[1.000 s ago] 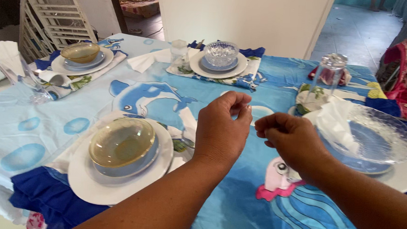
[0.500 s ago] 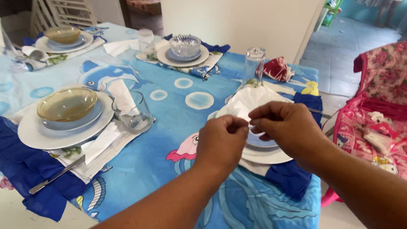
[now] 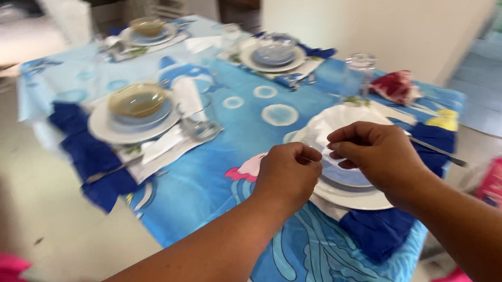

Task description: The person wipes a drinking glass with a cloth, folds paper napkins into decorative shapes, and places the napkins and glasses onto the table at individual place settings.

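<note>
While pinched, left hand (image 3: 286, 174) — right hand (image 3: 376, 153), napkin (image 3: 332, 121)

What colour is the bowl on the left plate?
Amber, see-through bowl; head view shows it best.

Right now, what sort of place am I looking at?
Most likely a home dining area. A table under a blue sea-creature tablecloth is laid with place settings: an amber bowl on stacked plates, a knife, an upturned glass. Both hands work above the nearest white plate.

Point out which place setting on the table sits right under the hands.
The white plate at the table's near right corner, beneath both hands; the other three settings lie farther left and back, each holding a bowl.
</note>
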